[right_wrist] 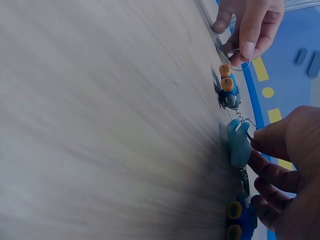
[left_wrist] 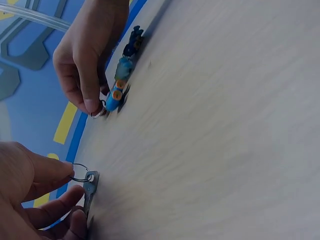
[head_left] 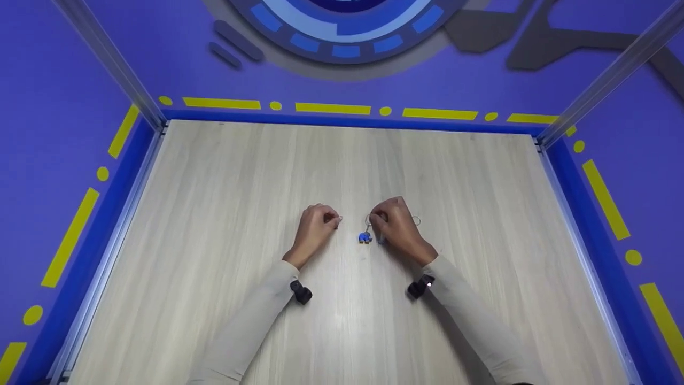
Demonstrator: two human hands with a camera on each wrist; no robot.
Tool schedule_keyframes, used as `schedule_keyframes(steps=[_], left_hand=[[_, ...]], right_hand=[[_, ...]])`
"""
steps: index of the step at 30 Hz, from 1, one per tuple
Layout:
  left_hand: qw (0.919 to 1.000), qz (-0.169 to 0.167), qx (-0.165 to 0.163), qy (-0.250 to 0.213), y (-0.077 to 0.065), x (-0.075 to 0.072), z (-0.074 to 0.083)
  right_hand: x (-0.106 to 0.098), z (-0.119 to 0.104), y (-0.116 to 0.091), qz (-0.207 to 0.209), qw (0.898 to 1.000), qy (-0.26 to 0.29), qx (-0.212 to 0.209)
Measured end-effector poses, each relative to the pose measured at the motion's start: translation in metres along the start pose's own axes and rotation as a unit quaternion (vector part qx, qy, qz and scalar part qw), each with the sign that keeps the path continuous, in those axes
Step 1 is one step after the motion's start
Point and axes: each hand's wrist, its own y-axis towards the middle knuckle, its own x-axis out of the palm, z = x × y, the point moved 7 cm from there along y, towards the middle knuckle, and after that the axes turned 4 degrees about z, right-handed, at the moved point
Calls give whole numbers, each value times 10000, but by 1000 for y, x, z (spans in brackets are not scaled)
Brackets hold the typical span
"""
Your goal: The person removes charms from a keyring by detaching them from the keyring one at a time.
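Observation:
My left hand (head_left: pixel 315 227) pinches a thin metal key ring (left_wrist: pixel 81 172) between thumb and index finger. From that ring a small silver key (left_wrist: pixel 90 189) hangs, close over the table. Across from it, the thumb and fingertips of my right hand (head_left: pixel 398 224) pinch a metal ring (right_wrist: pixel 251 127). Beside those fingers lies a light blue translucent charm (right_wrist: pixel 239 143). A blue figure charm with orange feet (head_left: pixel 365 237) lies left of the right hand, on a short chain. Another dark blue charm (right_wrist: pixel 246 217) with orange feet sits under the right hand's lower fingers.
A loose-looking ring (head_left: pixel 417 220) shows just right of the right hand. The pale wood tabletop (head_left: pixel 342 321) is bounded by blue panels (head_left: pixel 342 91) at the back and sides, with metal posts (head_left: pixel 144 107) at the corners.

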Motion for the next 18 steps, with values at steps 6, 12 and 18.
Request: schedule_keyframes(steps=[6, 12, 18], left_hand=[[9999, -76, -151, -33, 1, -7, 8], [10000, -2, -90, 38, 0, -17, 14], [9997, 10, 220, -68, -3, -23, 19]], right_hand=[[-12, 1, -5, 84, 9999, 46, 56], [-36, 3, -13, 385, 9990, 202, -72], [-61, 5, -24, 554, 9980, 178, -244]])
